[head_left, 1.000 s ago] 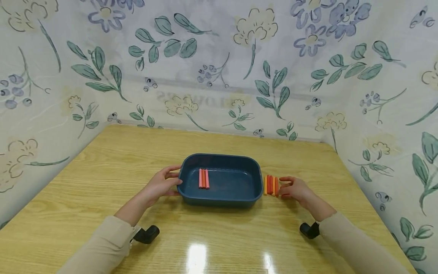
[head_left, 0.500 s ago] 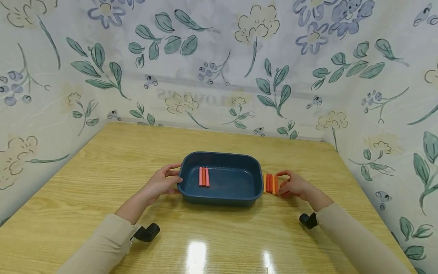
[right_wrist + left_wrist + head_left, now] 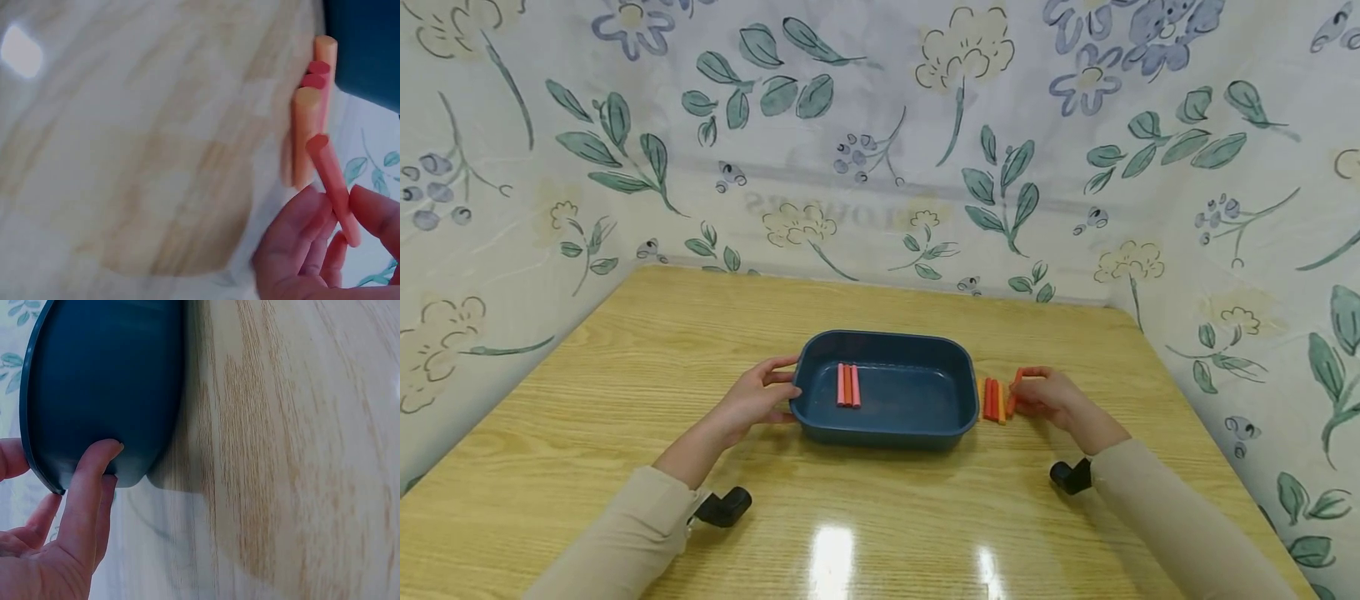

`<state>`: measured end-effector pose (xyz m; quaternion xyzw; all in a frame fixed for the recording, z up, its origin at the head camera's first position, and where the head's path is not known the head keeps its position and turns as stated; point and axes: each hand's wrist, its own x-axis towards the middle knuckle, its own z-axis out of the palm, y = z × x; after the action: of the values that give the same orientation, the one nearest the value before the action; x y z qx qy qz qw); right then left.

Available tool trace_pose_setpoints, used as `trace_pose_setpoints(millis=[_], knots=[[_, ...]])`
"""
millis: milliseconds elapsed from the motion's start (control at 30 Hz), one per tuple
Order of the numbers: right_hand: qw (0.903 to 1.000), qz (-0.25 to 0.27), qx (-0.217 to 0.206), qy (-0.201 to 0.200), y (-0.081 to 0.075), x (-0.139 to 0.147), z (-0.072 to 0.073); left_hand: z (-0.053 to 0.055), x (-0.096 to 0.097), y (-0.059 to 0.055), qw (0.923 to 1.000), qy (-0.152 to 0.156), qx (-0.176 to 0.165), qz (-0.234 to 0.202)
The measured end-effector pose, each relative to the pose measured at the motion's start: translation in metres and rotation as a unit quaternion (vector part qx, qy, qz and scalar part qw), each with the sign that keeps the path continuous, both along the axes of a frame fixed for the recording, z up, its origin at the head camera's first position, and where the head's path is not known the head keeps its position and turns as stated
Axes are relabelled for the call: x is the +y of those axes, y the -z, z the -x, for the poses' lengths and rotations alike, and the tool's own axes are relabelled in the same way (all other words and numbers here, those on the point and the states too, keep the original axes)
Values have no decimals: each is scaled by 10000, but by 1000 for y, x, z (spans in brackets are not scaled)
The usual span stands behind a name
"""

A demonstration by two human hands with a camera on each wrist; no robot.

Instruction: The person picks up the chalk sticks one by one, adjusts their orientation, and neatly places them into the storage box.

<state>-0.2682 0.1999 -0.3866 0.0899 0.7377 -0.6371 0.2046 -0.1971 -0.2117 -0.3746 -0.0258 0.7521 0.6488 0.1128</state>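
Observation:
A deep dark-blue rectangular tub point(image 3: 886, 429) stands on the table. At its left end my left hand point(image 3: 747, 404) grips it, thumb over the rim and fingers point(image 3: 84, 500) against the outer wall. Inside the tub, toward the left, lie two pink sticks and an orange-red stick point(image 3: 848, 386) side by side. Just right of the tub is a row of several yellow-orange and red sticks point(image 3: 993, 401). My right hand point(image 3: 1054, 397) pinches an orange-red stick point(image 3: 335, 187) between thumb and fingers; it is tilted, beside the row.
The wooden table point(image 3: 865, 517) reaches back to a floral curtain point(image 3: 865, 167), which also encloses both sides. Black wrist-camera mounts point(image 3: 724, 507) sit under both forearms. Light reflects off the front of the tabletop.
My right hand has closed on the rightmost orange-red stick and tilted it away from the row. The left hand and the tub have stayed in place.

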Motion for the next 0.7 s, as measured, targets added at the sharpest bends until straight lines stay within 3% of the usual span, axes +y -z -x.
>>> trace_pose_setpoints(millis=[433,700], knots=[[9988,441,41,224,-21,-11,6,-1,1,0,10000,-25,-31,68],[9990,372,92,242,-31,-24,9,0,1,1,10000,-22,-14,55]])
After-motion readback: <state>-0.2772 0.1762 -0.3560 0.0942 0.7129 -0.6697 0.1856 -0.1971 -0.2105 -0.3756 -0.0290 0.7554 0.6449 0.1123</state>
